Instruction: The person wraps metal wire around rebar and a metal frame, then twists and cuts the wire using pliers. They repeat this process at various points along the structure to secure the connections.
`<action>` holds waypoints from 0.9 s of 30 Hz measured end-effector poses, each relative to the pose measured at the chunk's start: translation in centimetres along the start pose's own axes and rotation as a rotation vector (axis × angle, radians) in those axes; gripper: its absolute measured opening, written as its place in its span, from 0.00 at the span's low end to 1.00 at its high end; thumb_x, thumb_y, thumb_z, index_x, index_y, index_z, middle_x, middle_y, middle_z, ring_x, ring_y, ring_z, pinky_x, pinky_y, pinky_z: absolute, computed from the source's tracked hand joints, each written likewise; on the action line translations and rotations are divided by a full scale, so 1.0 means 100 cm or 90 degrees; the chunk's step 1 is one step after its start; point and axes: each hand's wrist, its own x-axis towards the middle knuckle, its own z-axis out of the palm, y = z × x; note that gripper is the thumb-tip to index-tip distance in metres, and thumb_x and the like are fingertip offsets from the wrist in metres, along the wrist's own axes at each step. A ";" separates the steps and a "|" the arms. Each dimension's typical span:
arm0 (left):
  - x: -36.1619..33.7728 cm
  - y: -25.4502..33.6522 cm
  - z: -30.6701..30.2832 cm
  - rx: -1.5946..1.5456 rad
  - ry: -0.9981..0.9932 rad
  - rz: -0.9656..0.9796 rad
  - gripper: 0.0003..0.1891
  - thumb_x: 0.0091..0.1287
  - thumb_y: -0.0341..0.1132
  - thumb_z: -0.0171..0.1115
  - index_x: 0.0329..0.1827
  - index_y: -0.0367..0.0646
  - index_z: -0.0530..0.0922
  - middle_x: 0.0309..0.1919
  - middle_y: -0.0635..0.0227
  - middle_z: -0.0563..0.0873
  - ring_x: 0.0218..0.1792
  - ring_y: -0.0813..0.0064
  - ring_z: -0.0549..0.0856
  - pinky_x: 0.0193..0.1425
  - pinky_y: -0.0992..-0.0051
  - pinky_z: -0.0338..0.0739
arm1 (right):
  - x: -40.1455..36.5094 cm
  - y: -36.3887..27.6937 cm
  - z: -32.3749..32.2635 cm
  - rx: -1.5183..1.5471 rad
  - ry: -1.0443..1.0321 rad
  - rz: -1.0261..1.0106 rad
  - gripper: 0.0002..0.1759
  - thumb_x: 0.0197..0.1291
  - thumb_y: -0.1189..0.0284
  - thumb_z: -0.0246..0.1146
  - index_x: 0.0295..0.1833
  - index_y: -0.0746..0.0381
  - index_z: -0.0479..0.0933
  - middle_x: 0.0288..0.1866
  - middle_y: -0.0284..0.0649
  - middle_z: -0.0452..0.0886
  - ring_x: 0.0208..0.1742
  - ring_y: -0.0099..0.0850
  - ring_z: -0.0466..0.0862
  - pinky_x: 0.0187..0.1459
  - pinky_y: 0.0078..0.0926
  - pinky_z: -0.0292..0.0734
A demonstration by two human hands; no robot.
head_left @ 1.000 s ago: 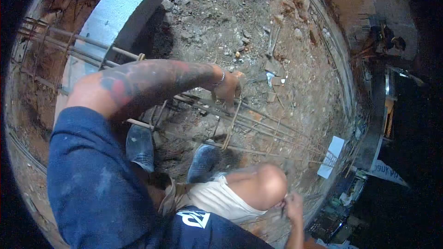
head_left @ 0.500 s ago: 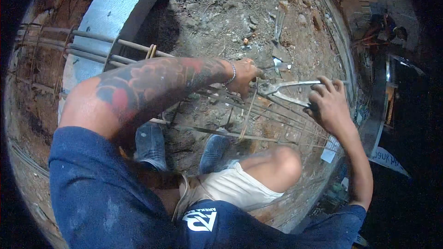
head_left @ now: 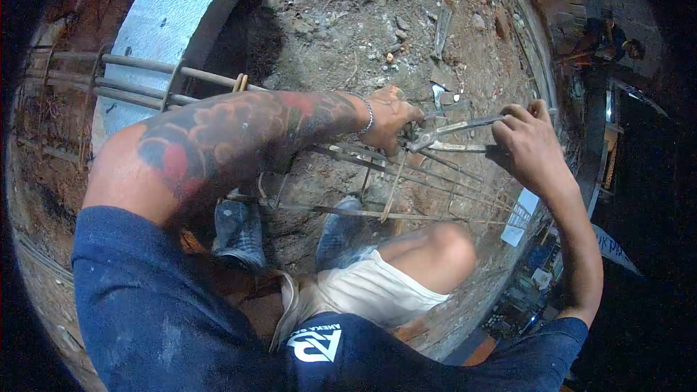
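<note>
Long-handled pincers (head_left: pixel 456 129) lie across the rebar cage with their jaws at a bar crossing. My right hand (head_left: pixel 528 138) is closed round the ends of their handles. Beside the jaws, my left hand (head_left: pixel 392 117) is bent with its fingers curled down at the crossing; what they pinch there is hidden. Below the jaws a square stirrup (head_left: pixel 393 192) rings the long bars (head_left: pixel 356 158) of the cage. The cage passes under my left forearm and runs off to the right.
A pale blue-white beam (head_left: pixel 156 36) stands at the upper left, with the cage bars crossing it. Loose soil and stones (head_left: pixel 341 36) cover the ground. My boots (head_left: pixel 239 229) are beneath the cage. A white sheet (head_left: pixel 520 216) lies at right. Another person (head_left: pixel 606 36) is far off at upper right.
My right hand has shifted slightly right, and the pincer handles stand closer together with my fingers wrapped further round them. My left hand stays at the crossing. The view has tilted a little.
</note>
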 end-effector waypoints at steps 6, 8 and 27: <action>0.004 0.005 -0.005 -0.164 -0.048 -0.020 0.39 0.44 0.46 0.74 0.58 0.34 0.71 0.51 0.43 0.77 0.60 0.53 0.71 0.63 0.63 0.67 | 0.010 -0.002 -0.015 -0.056 0.082 -0.003 0.09 0.48 0.66 0.64 0.36 0.56 0.76 0.32 0.34 0.78 0.43 0.30 0.78 0.53 0.39 0.64; 0.009 0.003 -0.001 -0.135 -0.002 -0.020 0.39 0.46 0.58 0.70 0.56 0.39 0.75 0.47 0.53 0.82 0.50 0.57 0.81 0.55 0.65 0.73 | 0.013 0.000 -0.014 -0.074 0.107 -0.017 0.08 0.49 0.67 0.63 0.36 0.56 0.76 0.31 0.34 0.78 0.43 0.30 0.78 0.52 0.38 0.64; 0.045 0.043 -0.011 -0.288 0.159 -0.079 0.26 0.51 0.53 0.63 0.36 0.34 0.75 0.30 0.50 0.81 0.35 0.55 0.82 0.42 0.62 0.75 | 0.043 -0.001 0.020 0.673 0.816 0.288 0.32 0.50 0.49 0.69 0.46 0.65 0.70 0.42 0.42 0.75 0.45 0.31 0.78 0.45 0.27 0.74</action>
